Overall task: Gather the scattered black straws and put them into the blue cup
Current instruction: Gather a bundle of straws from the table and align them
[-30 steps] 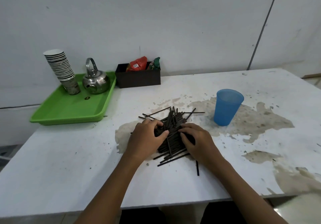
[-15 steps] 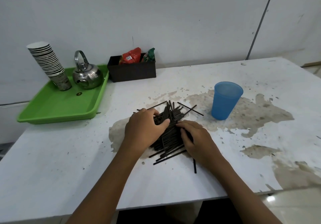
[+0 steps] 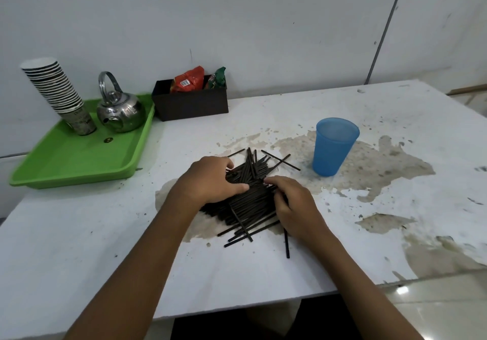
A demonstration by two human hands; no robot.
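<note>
A pile of black straws (image 3: 247,202) lies on the white table (image 3: 79,247), with a few loose ones sticking out toward the far side and the near side. My left hand (image 3: 210,179) rests on the pile's left side, fingers curled over the straws. My right hand (image 3: 295,205) presses against the pile's right side, fingers bent into the straws. Both hands cup the pile between them. The blue cup (image 3: 333,146) stands upright and empty-looking to the right and beyond the pile, apart from both hands.
A green tray (image 3: 79,160) at the far left holds a stack of paper cups (image 3: 56,91) and a steel kettle (image 3: 120,110). A black box (image 3: 191,102) with snack packets stands against the wall. The table's near edge is close below my forearms.
Both hands have squeezed closer together on the pile, drawing the straws into a tighter bundle. The camera view has shifted slightly; the cup has not moved.
</note>
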